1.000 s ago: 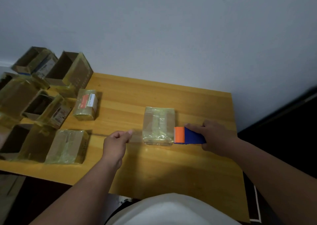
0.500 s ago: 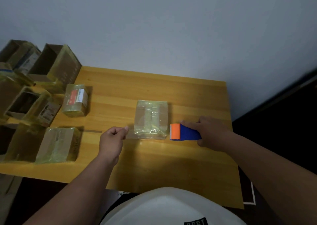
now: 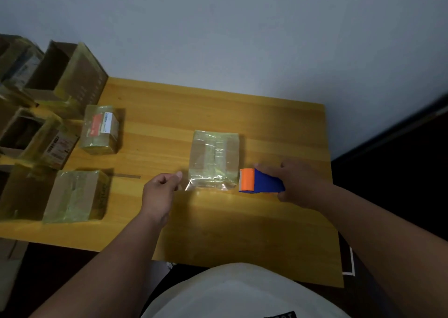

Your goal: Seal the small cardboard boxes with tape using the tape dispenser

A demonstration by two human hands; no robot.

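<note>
We see the tape dispenser [image 3: 260, 181], gripped in the right hand [image 3: 299, 184], now just clear of the box [image 3: 213, 160] mid-table, no longer touching its right edge, while the left hand [image 3: 158, 191] still pinches the tape end [image 3: 185, 186] beside it.

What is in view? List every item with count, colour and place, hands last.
Box being taped: one, brown under clear tape, table centre.
Tape dispenser: one, blue with orange front, right of that box, in the right hand.
Sealed boxes: two, brown under yellowish tape, table's left side; one with a red label, one nearer.
Open boxes: several, brown, far left edge; count unclear.
Table: one, yellow wood.
Wall: grey-white, behind.
Left hand: pinches a clear tape strip beside the centre box.
Right hand: grips the dispenser.
</note>
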